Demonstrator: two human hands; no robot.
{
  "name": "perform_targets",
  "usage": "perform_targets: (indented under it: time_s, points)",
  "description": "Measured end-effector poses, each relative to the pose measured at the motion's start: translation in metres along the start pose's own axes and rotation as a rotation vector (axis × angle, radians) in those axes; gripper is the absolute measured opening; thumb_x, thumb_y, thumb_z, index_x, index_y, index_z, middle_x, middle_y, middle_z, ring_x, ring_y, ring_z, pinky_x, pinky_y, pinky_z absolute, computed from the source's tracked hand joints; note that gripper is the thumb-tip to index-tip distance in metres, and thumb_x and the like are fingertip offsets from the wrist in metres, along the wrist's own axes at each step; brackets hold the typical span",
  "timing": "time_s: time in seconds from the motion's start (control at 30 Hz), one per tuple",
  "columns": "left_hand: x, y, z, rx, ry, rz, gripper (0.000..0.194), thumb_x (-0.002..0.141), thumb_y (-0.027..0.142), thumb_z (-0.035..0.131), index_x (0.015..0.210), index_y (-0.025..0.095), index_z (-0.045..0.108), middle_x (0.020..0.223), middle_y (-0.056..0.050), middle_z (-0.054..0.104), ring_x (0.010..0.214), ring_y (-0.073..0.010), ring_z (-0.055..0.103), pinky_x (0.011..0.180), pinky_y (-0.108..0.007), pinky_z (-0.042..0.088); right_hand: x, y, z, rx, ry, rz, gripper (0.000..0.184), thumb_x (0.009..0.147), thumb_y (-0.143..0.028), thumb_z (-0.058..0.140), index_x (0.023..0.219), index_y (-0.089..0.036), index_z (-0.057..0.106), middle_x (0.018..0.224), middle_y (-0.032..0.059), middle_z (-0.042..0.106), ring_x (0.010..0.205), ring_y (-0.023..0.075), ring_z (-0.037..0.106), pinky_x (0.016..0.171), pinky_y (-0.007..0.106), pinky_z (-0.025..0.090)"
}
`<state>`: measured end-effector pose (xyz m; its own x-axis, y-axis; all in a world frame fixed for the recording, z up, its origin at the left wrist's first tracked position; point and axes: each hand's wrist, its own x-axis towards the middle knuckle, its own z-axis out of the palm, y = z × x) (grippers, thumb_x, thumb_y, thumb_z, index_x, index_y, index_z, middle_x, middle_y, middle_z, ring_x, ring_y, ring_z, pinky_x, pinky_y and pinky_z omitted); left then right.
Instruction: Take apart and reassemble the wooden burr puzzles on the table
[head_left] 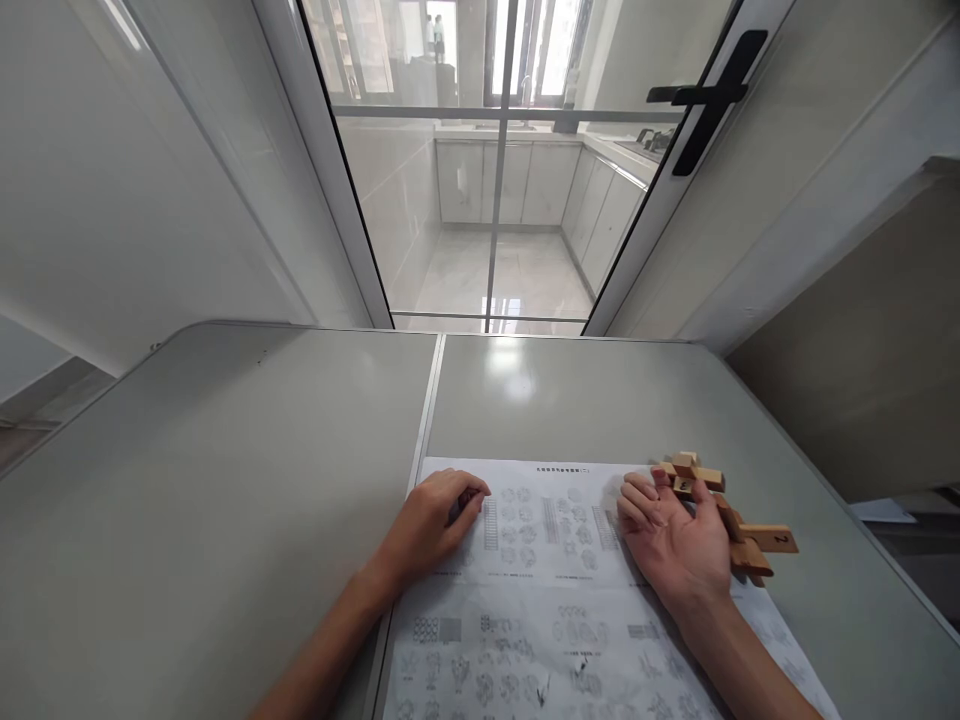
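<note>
My left hand (439,525) rests on the left part of a printed instruction sheet (555,600), its fingers curled under, with nothing visibly in them. My right hand (679,540) lies on the sheet's right part, palm turned up and fingers loosely bent. Its fingertips and thumb touch a wooden interlocking puzzle (694,475) made of crossed blocks. More wooden pieces (761,545), one marked with a 2, lie just right of the hand by its thumb.
The sheet lies on a grey folding table (225,480) with a seam down its middle. Behind the table stands a glass sliding door (495,200) with a black handle (705,95), and a kitchen shows through it.
</note>
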<state>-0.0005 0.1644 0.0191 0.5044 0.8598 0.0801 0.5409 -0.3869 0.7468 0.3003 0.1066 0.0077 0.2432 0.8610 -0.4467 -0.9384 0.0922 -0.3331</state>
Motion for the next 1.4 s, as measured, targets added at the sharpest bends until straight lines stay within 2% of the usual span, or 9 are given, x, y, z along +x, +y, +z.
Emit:
perform_targets:
  time_s: [0.33, 0.6, 0.7, 0.8, 1.0, 1.13, 1.27, 1.33, 1.4]
  points:
    - [-0.002, 0.000, 0.001, -0.002, 0.011, 0.009, 0.018, 0.103, 0.026, 0.054, 0.105, 0.022, 0.072, 0.093, -0.004, 0.073, 0.087, -0.0205, 0.066, 0.083, -0.033, 0.051, -0.001, 0.000, 0.000, 0.000, 0.006, -0.006, 0.043, 0.113, -0.046, 0.024, 0.092, -0.022, 0.054, 0.074, -0.0039, 0.044, 0.048, 0.0102, 0.041, 0.043, 0.019, 0.042]
    - [-0.001, 0.000, 0.001, 0.014, 0.016, 0.021, 0.018, 0.103, 0.026, 0.055, 0.104, 0.023, 0.072, 0.092, -0.004, 0.073, 0.087, -0.0208, 0.067, 0.081, -0.033, 0.051, 0.003, 0.003, -0.004, -0.086, -0.052, -0.031, 0.034, 0.109, -0.044, 0.040, 0.091, -0.022, 0.059, 0.070, -0.0049, 0.045, 0.045, 0.0083, 0.040, 0.043, 0.017, 0.040]
    - [-0.001, -0.001, 0.001, 0.018, 0.018, 0.027, 0.017, 0.102, 0.025, 0.055, 0.104, 0.023, 0.072, 0.092, -0.003, 0.073, 0.087, -0.0208, 0.067, 0.082, -0.033, 0.051, 0.002, 0.008, -0.002, -0.230, -0.100, -0.070, 0.028, 0.104, -0.044, 0.053, 0.088, -0.022, 0.061, 0.068, -0.0054, 0.045, 0.044, 0.0075, 0.039, 0.044, 0.018, 0.040]
    - [-0.001, -0.002, 0.002, 0.022, 0.013, 0.028, 0.017, 0.103, 0.025, 0.054, 0.104, 0.023, 0.071, 0.093, -0.003, 0.073, 0.087, -0.0206, 0.066, 0.082, -0.033, 0.051, -0.004, 0.016, 0.001, -0.418, -0.163, -0.118, 0.031, 0.100, -0.047, 0.061, 0.083, -0.021, 0.062, 0.069, -0.0052, 0.047, 0.044, 0.0070, 0.038, 0.045, 0.020, 0.039]
    - [-0.003, -0.002, 0.002, 0.073, 0.015, 0.121, 0.018, 0.105, 0.021, 0.050, 0.103, 0.022, 0.068, 0.092, -0.003, 0.073, 0.085, -0.0200, 0.063, 0.081, -0.034, 0.050, -0.015, 0.033, -0.012, -0.844, -0.323, -0.155, 0.050, 0.101, -0.059, 0.059, 0.071, -0.020, 0.058, 0.067, -0.0019, 0.049, 0.050, 0.0107, 0.040, 0.051, 0.027, 0.036]
    - [-0.009, 0.004, 0.008, -0.008, 0.025, 0.173, 0.014, 0.104, 0.021, 0.056, 0.115, 0.023, 0.063, 0.110, -0.006, 0.070, 0.093, -0.0192, 0.065, 0.090, -0.035, 0.054, -0.020, 0.037, -0.024, -1.173, -0.431, -0.175, 0.059, 0.102, -0.067, 0.053, 0.065, -0.021, 0.052, 0.061, -0.0007, 0.048, 0.054, 0.0146, 0.041, 0.053, 0.030, 0.031]
    - [-0.016, 0.014, 0.019, -0.073, 0.014, 0.231, 0.057, 0.092, 0.025, 0.077, 0.141, 0.028, 0.049, 0.138, -0.012, 0.062, 0.116, -0.0251, 0.066, 0.105, -0.043, 0.056, -0.026, 0.038, -0.021, -1.446, -0.714, -0.312, 0.054, 0.105, -0.062, 0.048, 0.069, -0.022, 0.046, 0.065, -0.0012, 0.047, 0.060, 0.0157, 0.041, 0.059, 0.030, 0.032]
    - [-0.019, 0.018, 0.026, -0.086, -0.031, 0.274, 0.082, 0.086, 0.030, 0.087, 0.152, 0.031, 0.038, 0.150, -0.016, 0.055, 0.128, -0.0297, 0.064, 0.109, -0.047, 0.056, -0.030, 0.039, -0.016, -1.521, -0.867, -0.355, 0.048, 0.108, -0.057, 0.043, 0.075, -0.022, 0.046, 0.070, -0.0009, 0.048, 0.064, 0.0163, 0.041, 0.062, 0.030, 0.033]
    - [-0.021, 0.020, 0.031, -0.085, -0.060, 0.334, 0.098, 0.082, 0.034, 0.091, 0.158, 0.034, 0.030, 0.159, -0.017, 0.049, 0.139, -0.0331, 0.059, 0.113, -0.050, 0.054, -0.032, 0.041, -0.013, -1.575, -0.968, -0.368, 0.042, 0.110, -0.051, 0.039, 0.078, -0.023, 0.044, 0.073, -0.0010, 0.047, 0.065, 0.0163, 0.041, 0.063, 0.030, 0.033]
